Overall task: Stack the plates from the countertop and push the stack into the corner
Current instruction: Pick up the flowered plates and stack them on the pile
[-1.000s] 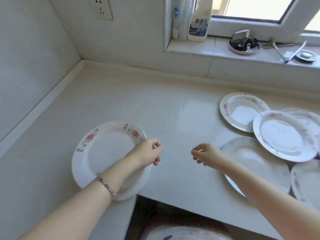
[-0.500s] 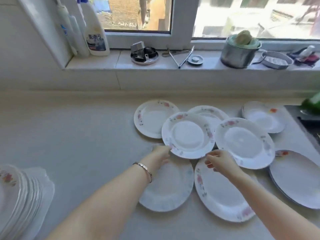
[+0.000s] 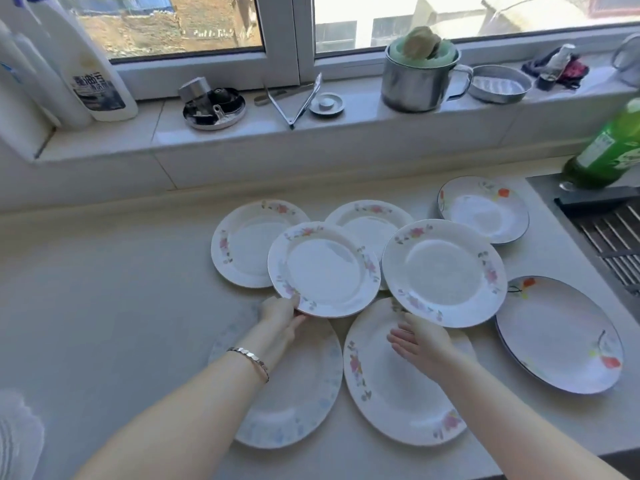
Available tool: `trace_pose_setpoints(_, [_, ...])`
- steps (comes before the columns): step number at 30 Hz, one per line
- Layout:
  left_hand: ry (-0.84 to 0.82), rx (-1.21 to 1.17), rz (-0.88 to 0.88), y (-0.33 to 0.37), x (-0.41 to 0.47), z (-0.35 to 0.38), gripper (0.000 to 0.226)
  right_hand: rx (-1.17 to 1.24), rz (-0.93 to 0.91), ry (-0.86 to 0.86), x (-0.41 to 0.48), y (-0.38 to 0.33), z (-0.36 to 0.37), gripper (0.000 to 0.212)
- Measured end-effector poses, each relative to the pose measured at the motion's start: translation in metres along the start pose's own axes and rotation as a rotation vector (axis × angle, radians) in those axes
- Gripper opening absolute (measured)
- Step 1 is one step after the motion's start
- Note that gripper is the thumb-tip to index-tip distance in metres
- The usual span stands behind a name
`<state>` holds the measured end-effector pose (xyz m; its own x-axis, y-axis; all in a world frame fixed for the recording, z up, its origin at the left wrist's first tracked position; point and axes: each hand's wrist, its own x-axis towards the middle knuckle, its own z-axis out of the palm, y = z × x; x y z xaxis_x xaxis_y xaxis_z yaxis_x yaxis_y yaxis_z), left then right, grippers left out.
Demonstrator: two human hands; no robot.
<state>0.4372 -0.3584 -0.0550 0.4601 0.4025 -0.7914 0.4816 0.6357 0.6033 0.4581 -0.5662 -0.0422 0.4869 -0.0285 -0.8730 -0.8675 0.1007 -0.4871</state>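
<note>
Several white plates with flower rims lie spread and overlapping on the pale countertop [image 3: 104,306]. My left hand [image 3: 280,315] grips the near rim of a round floral plate [image 3: 323,268], which overlaps its neighbours. My right hand [image 3: 419,344] is at the near rim of a second round floral plate [image 3: 443,271], fingers straight. Below my arms lie a blue-patterned plate [image 3: 304,393] and an oval pink-flowered plate [image 3: 398,386]. An oval plate with orange flowers [image 3: 561,334] sits to the right. A stack of plates [image 3: 14,434] shows at the lower left edge.
Three more plates [image 3: 242,244] lie toward the wall. The windowsill [image 3: 277,140] holds white bottles [image 3: 90,71], tongs [image 3: 298,98], a metal mug [image 3: 415,77] and small dishes. A sink rack [image 3: 609,230] and a green bottle [image 3: 609,147] are at the right.
The view swung right, from the corner plate to the spread of plates. My left hand has taken hold of a floral plate's rim. My right hand has opened at the neighbouring plate.
</note>
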Motion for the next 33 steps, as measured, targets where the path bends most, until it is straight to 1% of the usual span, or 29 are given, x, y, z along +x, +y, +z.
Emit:
trace_pose_setpoints(2, [0.008, 0.014, 0.028, 0.001, -0.001, -0.004, 0.039, 0.207, 0.072, -0.010, 0.009, 0.001, -0.002, 0.052])
trace_pose_setpoints(4, [0.013, 0.009, 0.039, 0.003, -0.004, -0.009, 0.037, 0.393, 0.055, 0.010, 0.019, -0.002, -0.003, 0.055])
trace_pose_setpoints(5, [-0.001, -0.009, 0.045, 0.005, -0.004, -0.013, 0.033, 0.475, 0.024, 0.026, 0.023, -0.004, -0.004, 0.053])
trace_pose_setpoints(7, [-0.049, -0.065, 0.057, 0.009, -0.009, -0.020, 0.019, 0.627, -0.013, 0.038, 0.029, -0.007, -0.004, 0.046])
trace_pose_setpoints(11, [-0.111, -0.145, 0.097, 0.016, -0.013, -0.031, 0.022, 0.832, -0.032, -0.003, 0.034, -0.006, 0.000, 0.014])
trace_pose_setpoints(12, [-0.116, -0.156, 0.108, 0.018, -0.014, -0.034, 0.021, 0.843, -0.047, 0.000, 0.033, -0.006, 0.002, 0.012])
trace_pose_setpoints(15, [-0.120, -0.170, 0.116, 0.023, -0.018, -0.039, 0.020, 0.805, -0.110, 0.027, 0.033, -0.003, 0.004, 0.019])
trace_pose_setpoints(18, [-0.103, -0.188, 0.093, 0.026, -0.024, -0.047, 0.018, 0.702, -0.152, 0.035, 0.036, -0.002, 0.002, 0.014])
trace_pose_setpoints(20, [-0.083, -0.202, 0.081, 0.028, -0.028, -0.057, 0.018, 0.674, -0.174, 0.015, 0.033, -0.004, 0.005, 0.011])
trace_pose_setpoints(22, [-0.077, -0.211, 0.080, 0.031, -0.032, -0.070, 0.018, 0.689, -0.188, -0.050, 0.025, -0.005, 0.012, 0.018])
trace_pose_setpoints(26, [-0.074, -0.222, 0.123, 0.044, -0.045, -0.111, 0.021, 0.600, -0.239, -0.139, 0.002, 0.000, 0.038, 0.021])
trace_pose_setpoints(30, [-0.084, -0.288, 0.207, 0.065, -0.062, -0.172, 0.024, 0.501, -0.308, -0.290, -0.026, 0.012, 0.090, 0.019])
trace_pose_setpoints(31, [-0.078, -0.298, 0.229, 0.072, -0.066, -0.190, 0.025, 0.478, -0.318, -0.320, -0.034, 0.016, 0.107, 0.021])
trace_pose_setpoints(33, [-0.068, -0.304, 0.277, 0.086, -0.076, -0.230, 0.025, 0.449, -0.325, -0.363, -0.049, 0.028, 0.143, 0.033])
